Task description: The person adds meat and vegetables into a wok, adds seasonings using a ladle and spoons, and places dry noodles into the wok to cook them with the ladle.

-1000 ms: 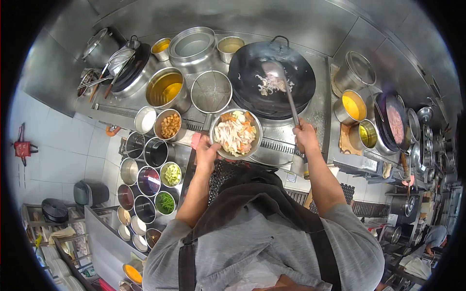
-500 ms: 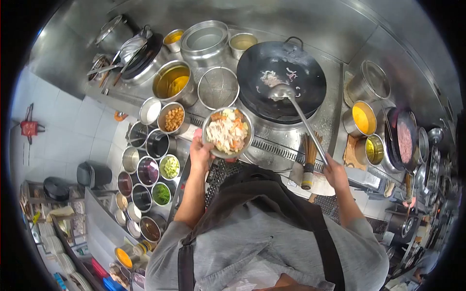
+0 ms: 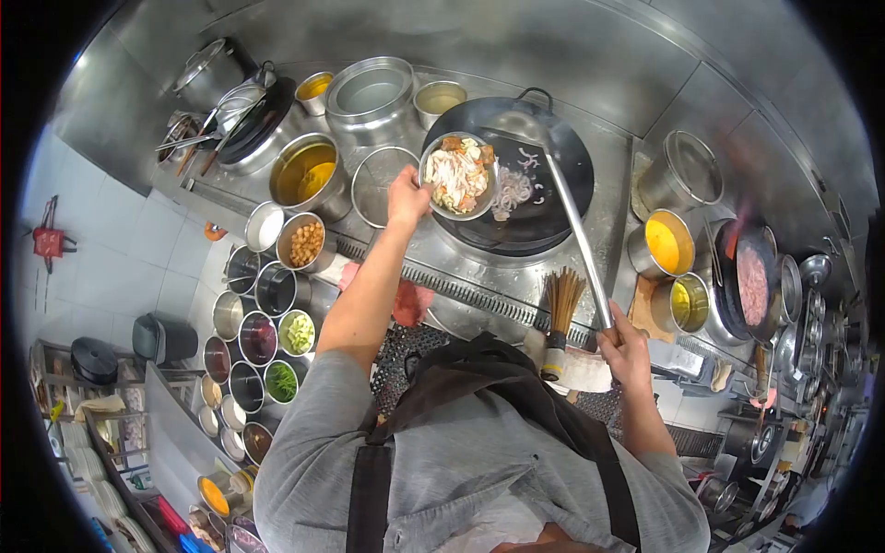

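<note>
Far left, tubs stand in rows beside the stove, among them one of pale green pieces (image 3: 298,334) and one of chopped greens (image 3: 281,381). Next, on the stove, the oil pot (image 3: 324,195) stands behind a pot of brown cubes (image 3: 306,242). To their right lies the strainer (image 3: 371,184), partly covered by the left hand (image 3: 406,195).

The left hand is closed on the left edge of the bowl (image 3: 492,184); how far the fingers reach beneath it is hidden. The bowl thus lies wholly to the right of this grip, held over the left side of the wok (image 3: 544,217). It is heaped with food (image 3: 458,173) — pale strips with orange and brown pieces — and its mouth faces the camera. Below the left forearm is a red cloth (image 3: 410,304).

In the wok, thin pale-purple strips (image 3: 513,191) form a loose pile just right of the bowl. The brush (image 3: 560,318) stands near the wok's near side. Passing to its right, the ladle (image 3: 577,230) slants across the wok — its head, blurred, at the far side. The right hand (image 3: 629,352) is wrapped around the near end of the ladle's handle, well apart from the head.

Farther right are the yellow pot (image 3: 645,258) and a second wok with pink contents (image 3: 752,281).
</note>
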`<state>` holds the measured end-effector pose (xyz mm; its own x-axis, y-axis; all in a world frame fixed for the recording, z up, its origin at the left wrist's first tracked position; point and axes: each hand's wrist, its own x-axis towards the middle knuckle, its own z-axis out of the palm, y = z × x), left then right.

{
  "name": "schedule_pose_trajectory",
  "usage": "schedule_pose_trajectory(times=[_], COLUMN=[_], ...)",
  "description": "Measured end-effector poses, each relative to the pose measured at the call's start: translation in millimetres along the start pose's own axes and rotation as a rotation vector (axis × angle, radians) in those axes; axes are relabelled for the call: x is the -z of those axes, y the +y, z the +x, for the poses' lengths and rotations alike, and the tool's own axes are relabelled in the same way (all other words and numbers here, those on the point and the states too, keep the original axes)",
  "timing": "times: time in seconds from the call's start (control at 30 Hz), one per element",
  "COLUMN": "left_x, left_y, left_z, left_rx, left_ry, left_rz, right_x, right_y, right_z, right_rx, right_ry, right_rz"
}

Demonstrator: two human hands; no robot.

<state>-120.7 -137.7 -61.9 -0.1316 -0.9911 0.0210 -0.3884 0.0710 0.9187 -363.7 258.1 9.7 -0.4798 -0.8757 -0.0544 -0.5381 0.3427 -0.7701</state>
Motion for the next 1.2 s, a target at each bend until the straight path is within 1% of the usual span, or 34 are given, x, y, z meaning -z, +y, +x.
schedule_pose_trajectory(times=[0.03,0.07,0.17,0.23,0.3,0.4,0.57,0.63,0.77,0.83,0.87,0.97,1.03,1.1,1.2], left_x=[-9,-19,-49,-61,-69,-78,-86,-88,-88,-90,-91,-87,-83,-79,-75], left_y=[5,10,-2,5,8,3,-9,-10,-9,-11,-12,-16,-15,-15,-14], left_z=[3,4,20,21,20,27,40,42,46,50,54,64,68,71,77], left_rx=[0.003,0.009,0.029,0.022,0.076,0.047,0.043,0.049,0.101,0.108,0.087,0.069,0.065,0.085,0.095], left_ry=[-0.028,-0.036,-0.088,-0.085,-0.059,-0.036,-0.038,-0.037,-0.053,-0.057,-0.025,0.019,0.025,0.066,0.043], left_rz=[0.050,0.013,-0.030,-0.090,-0.163,-0.099,-0.124,-0.155,-0.194,-0.204,-0.195,-0.156,-0.124,-0.201,-0.227], right_x=[4,5,6,11,17,27,33,29,21,21,22,33,39,39,34], right_y=[-6,-12,-13,-13,-14,-11,-8,-9,-15,-18,-18,-16,-15,-14,-15], right_z=[4,10,20,18,12,2,0,7,17,19,18,10,5,3,9], right_rx=[0.017,0.089,0.133,0.116,0.112,0.083,-0.017,0.025,0.004,0.090,0.091,0.080,0.023,0.003,-0.023], right_ry=[-0.036,-0.017,-0.046,-0.051,-0.073,-0.090,-0.077,-0.063,-0.069,-0.107,-0.109,-0.123,-0.119,-0.099,-0.057], right_rz=[-0.002,-0.036,-0.064,-0.078,-0.141,-0.138,-0.115,-0.125,-0.065,-0.118,-0.119,-0.145,-0.180,-0.168,-0.130])
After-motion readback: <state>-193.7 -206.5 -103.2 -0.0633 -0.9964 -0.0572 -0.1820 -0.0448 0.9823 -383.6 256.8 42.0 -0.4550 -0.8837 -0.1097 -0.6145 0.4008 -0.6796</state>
